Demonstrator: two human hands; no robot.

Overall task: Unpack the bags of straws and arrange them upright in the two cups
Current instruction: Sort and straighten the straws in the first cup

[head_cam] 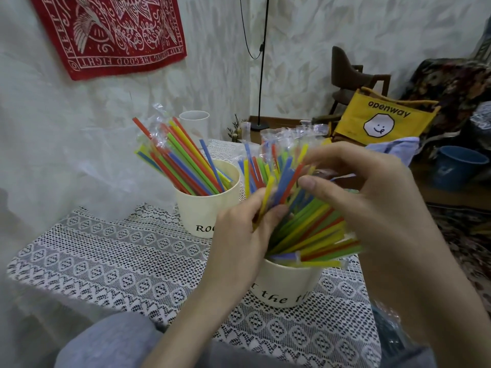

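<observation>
Two cream cups on a lace cloth [111, 261], both stuffed with coloured straws. Near cup [285, 285], lettered "the", taken as landmark. Rising out of it, a thick bunch of straws [305, 229]: long axes fanned, lower ends down in the cup, upper ends splayed up and away, the rightmost ones tipped nearly flat toward the right, over the rim. Many still in clear wrappers, crinkled tips showing above the bunch. Left hand [239, 235] just above the near cup's left rim, fingers closed round several straws at the left of the fan, thumb pressed on a yellow one. Right hand [372, 203] above and right of the near cup, thumb and fingers pinched together on the upper ends of the bunch; exactly how many straws caught there, impossible to tell through blur. Behind and left of the near cup, the far cup [207, 205], lettered "RO", partly hidden by the left hand. In it, a second bunch [183, 160], long axes leaning up and to the left, lower ends in the cup, a few wrapped tips at the top. Further behind, beyond the far cup, a pale tumbler [195, 123]. Behind and right of the near cup, a yellow "openway" bag [382, 120].
</observation>
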